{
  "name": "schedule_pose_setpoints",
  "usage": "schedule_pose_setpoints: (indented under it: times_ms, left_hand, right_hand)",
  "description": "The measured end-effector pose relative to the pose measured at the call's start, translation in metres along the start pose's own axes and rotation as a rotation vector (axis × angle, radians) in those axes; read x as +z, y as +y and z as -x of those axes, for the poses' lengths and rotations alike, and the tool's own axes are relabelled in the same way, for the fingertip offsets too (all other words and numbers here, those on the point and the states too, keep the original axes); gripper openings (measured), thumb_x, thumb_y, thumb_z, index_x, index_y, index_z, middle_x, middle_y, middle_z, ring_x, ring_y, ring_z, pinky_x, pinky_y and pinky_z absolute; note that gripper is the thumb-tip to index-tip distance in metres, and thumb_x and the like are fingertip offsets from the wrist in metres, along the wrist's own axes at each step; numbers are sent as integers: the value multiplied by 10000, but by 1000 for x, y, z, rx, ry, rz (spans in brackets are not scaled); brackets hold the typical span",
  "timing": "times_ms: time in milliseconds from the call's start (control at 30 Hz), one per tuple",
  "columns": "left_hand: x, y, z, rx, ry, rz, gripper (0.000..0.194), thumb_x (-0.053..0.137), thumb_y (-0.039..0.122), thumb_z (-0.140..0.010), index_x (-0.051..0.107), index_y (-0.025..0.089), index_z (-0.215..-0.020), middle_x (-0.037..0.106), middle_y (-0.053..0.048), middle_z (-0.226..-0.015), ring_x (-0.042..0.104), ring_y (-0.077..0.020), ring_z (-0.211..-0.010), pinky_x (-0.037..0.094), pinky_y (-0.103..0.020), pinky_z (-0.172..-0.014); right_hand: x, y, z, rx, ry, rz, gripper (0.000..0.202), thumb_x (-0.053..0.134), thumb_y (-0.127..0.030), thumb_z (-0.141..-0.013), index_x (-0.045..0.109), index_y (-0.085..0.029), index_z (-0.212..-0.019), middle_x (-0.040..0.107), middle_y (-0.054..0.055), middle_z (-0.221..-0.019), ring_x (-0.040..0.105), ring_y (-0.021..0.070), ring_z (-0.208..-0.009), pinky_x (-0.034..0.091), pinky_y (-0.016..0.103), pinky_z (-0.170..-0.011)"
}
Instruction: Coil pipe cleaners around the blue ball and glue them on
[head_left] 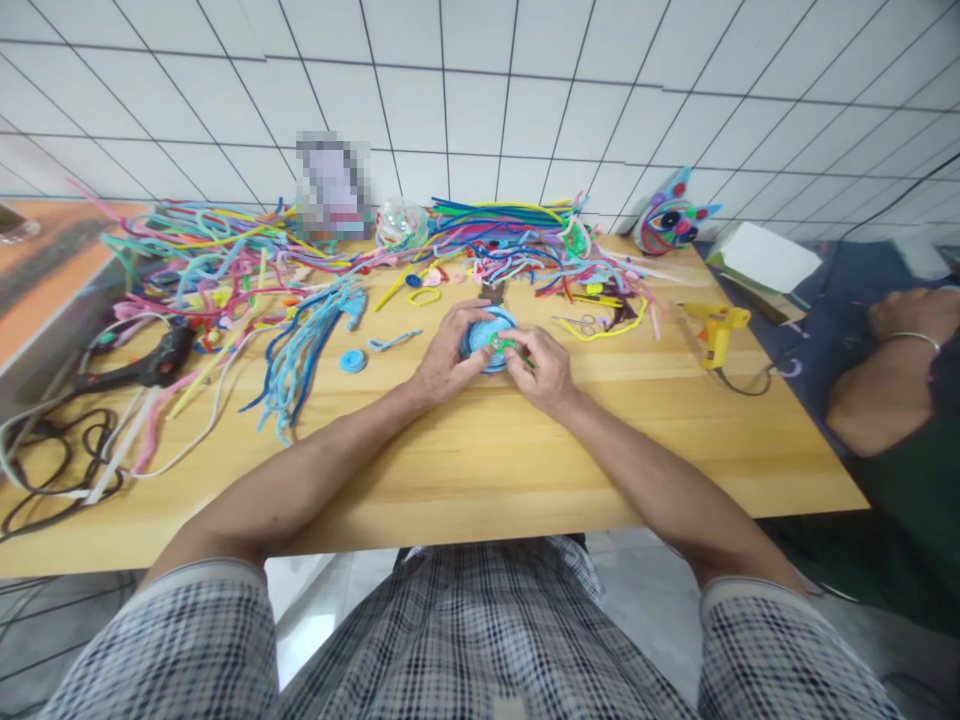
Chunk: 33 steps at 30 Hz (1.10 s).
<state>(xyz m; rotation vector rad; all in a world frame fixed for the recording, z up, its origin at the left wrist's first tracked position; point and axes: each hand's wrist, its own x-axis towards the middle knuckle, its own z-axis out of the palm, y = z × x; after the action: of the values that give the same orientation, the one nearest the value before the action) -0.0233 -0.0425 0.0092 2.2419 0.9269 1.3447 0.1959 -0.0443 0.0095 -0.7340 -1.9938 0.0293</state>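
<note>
A round blue coiled piece [487, 328] is at the middle of the wooden table, between both hands. My left hand [448, 355] wraps round its left side, with the thumb on its front. My right hand [544, 368] pinches a small green piece [512, 344] against the blue coil's right side. To the left lie a small blue coil [352, 360], a twisted blue strip [395, 340] and a bundle of blue pipe cleaners [307, 345].
Piled pipe cleaners [217, 250] line the table's back. A black glue gun [142, 365] with cords lies left, a yellow glue gun [716, 332] right. Scissors [586, 324] lie near a yellow strip. A colourful decorated figure [670, 222] stands back right. Another person's arm [881, 385] is far right.
</note>
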Motion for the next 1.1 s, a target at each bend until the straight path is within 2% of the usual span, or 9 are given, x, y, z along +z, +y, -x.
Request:
schedule_pose_setpoints:
  times_ms: [167, 333, 800, 1100]
  left_hand:
    - [0, 0, -1, 18, 17, -1, 467, 582, 574, -1100, 554, 237, -1422, 614, -172, -1520, 596, -308, -1459, 499, -535, -1247]
    - [-1, 1, -2, 25, 7, -38, 487, 574, 568, -1102, 548, 248, -1467, 628, -161, -1501, 592, -313, -1453, 484, -555, -1260]
    - [-1, 1, 0, 18, 2, -84, 466, 551, 565, -1113, 548, 241, -1448, 626, -165, -1499, 588, -310, -1449, 497, -566, -1243]
    - [-1, -1, -1, 14, -20, -83, 482, 542, 577, -1112, 536, 242, -1460, 603, -176, -1524, 568, -317, -1472, 486, -581, -1256]
  right_hand:
    - [0, 0, 1, -9, 28, -39, 217, 573, -240, -1086, 702, -254, -1260, 755, 43, -920, 714, 209, -837, 594, 345, -807]
    - [1, 2, 4, 41, 0, -15, 245, 566, -295, -1094, 680, -257, -1308, 729, 29, -870, 708, 214, -813, 608, 350, -816]
    - [0, 1, 4, 45, -23, -18, 223, 588, -244, -1072, 710, -250, -1258, 772, 57, -960, 729, 218, -872, 610, 360, -841]
    - [1, -1, 1, -19, 46, 13, 185, 594, -207, -1062, 694, -238, -1214, 753, 39, -896, 729, 205, -829, 606, 337, -775]
